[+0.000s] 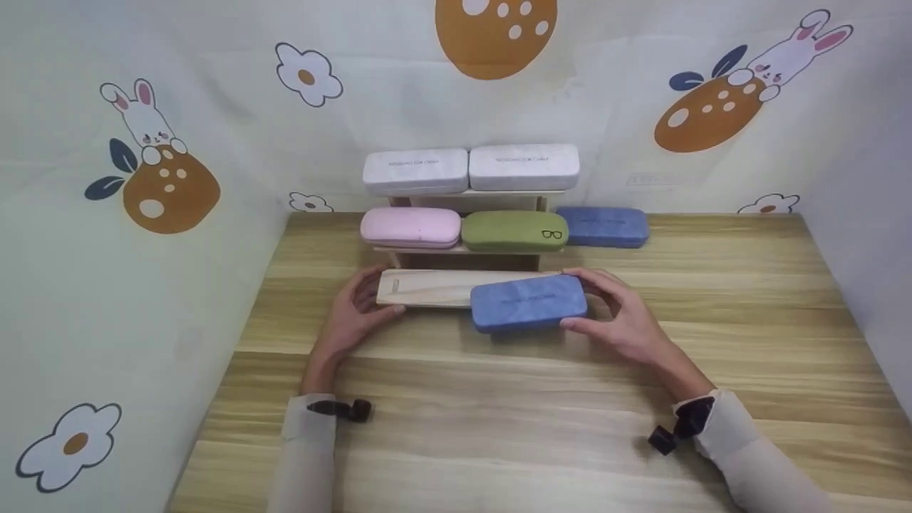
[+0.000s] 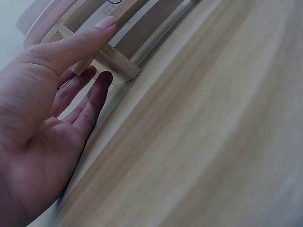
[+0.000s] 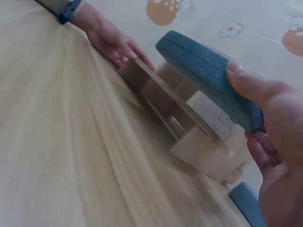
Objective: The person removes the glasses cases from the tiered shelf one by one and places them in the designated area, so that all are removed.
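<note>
In the head view a tiered wooden rack [image 1: 427, 288] stands at the middle of the table. My left hand [image 1: 350, 318] holds the left end of its lowest shelf, with the thumb at the front edge. The left wrist view shows that thumb lying over the shelf and the fingers at its side. My right hand [image 1: 621, 318] grips a blue glasses case [image 1: 529, 302] by its right end. In the right wrist view the case [image 3: 203, 71] is above the front of the lowest shelf, apart from it.
Two white glasses cases [image 1: 415, 171] fill the top shelf. Below them sit a pink case [image 1: 411, 227] and a green case [image 1: 514, 231]. Another blue case [image 1: 614, 227] lies on the table [image 1: 513, 427], behind the rack's right side. A printed cloth wall [image 1: 399, 92] rises at the back.
</note>
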### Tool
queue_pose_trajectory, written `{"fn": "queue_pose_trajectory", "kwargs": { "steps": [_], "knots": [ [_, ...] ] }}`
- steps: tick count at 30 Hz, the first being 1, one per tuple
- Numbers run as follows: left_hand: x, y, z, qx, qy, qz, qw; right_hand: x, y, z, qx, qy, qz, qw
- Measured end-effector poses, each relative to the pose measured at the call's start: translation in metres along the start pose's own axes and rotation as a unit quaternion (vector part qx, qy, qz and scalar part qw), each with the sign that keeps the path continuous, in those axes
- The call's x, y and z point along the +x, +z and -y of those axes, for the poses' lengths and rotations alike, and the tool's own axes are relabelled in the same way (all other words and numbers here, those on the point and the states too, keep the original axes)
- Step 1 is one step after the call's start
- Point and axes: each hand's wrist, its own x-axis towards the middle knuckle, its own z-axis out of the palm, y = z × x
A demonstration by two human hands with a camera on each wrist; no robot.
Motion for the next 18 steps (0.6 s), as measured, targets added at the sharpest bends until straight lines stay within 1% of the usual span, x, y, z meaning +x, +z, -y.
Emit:
{"fn": "queue_pose_trajectory", "kwargs": {
  "steps": [4, 12, 18],
  "knots": [
    [0.000, 0.001, -0.001, -0.003, -0.002, -0.001, 1.0000, -0.003, -0.019, -0.001, -0.005, 0.003, 0.000, 1.0000],
    [-0.001, 0.001, -0.003, -0.001, -0.004, -0.003, 1.0000, -0.005, -0.056, -0.005, -0.010, 0.019, -0.034, 0.9992],
    [0.000, 0.000, 0.000, 0.004, -0.002, -0.001, 1.0000, -0.008, -0.078, -0.004, -0.010, 0.040, -0.032, 0.9986]
  ]
}}
